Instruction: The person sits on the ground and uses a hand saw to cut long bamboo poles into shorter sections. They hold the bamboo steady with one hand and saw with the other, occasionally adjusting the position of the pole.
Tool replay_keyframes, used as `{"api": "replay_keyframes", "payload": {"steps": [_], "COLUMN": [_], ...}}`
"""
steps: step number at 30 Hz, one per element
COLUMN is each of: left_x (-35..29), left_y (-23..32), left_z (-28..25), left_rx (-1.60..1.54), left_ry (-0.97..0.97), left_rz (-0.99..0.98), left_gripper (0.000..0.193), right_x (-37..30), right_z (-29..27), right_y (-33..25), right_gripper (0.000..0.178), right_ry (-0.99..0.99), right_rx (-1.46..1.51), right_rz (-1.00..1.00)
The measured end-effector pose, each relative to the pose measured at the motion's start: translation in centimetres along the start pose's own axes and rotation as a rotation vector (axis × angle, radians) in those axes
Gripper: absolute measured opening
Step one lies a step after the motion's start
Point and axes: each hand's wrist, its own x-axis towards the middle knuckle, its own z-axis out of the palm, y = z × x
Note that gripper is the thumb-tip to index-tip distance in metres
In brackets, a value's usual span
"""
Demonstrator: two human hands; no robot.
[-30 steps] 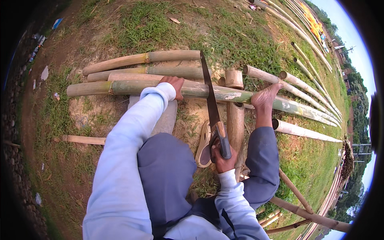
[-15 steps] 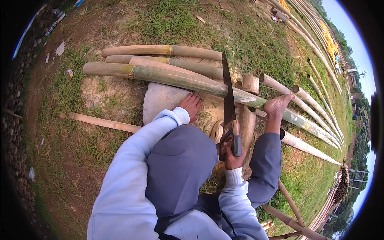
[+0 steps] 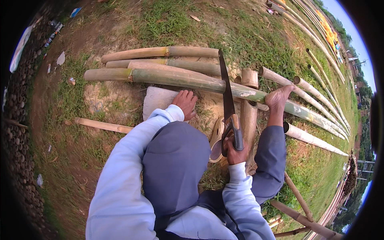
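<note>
My right hand (image 3: 237, 153) is closed around the handle of a handsaw (image 3: 227, 90). Its long dark blade lies across a green bamboo pole (image 3: 176, 79), at a spot between the stone slab and my bare foot (image 3: 279, 97), which presses on the pole. Whether the teeth have cut into the bamboo cannot be made out. My left hand (image 3: 185, 104) rests at the right end of the pale stone slab (image 3: 157, 100), just on the near side of the pole. Its fingers are stretched out and I see nothing in them.
Cut bamboo lengths (image 3: 192, 52) lie beyond the pole. A thick upright-lying log (image 3: 249, 116) passes under it, beside a tan clog (image 3: 217, 140). Several long poles (image 3: 316, 98) stretch off to the right. A thin bamboo stick (image 3: 104, 125) lies on the grass at left.
The saw and my right hand have shifted slightly away from me. My left hand has moved a little left and closer to the pole. My bent knee has shifted left.
</note>
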Motion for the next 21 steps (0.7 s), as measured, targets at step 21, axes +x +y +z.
{"api": "replay_keyframes", "payload": {"steps": [21], "left_x": [2.9], "left_y": [-11.6], "left_z": [-4.5], "left_rx": [0.029], "left_ry": [-0.08], "left_rz": [-0.364], "left_gripper": [0.081], "right_x": [-0.4], "right_z": [0.9], "right_y": [-1.2], "right_gripper": [0.013], "right_ry": [-0.015], "right_rx": [-0.079], "right_rz": [-0.052]}}
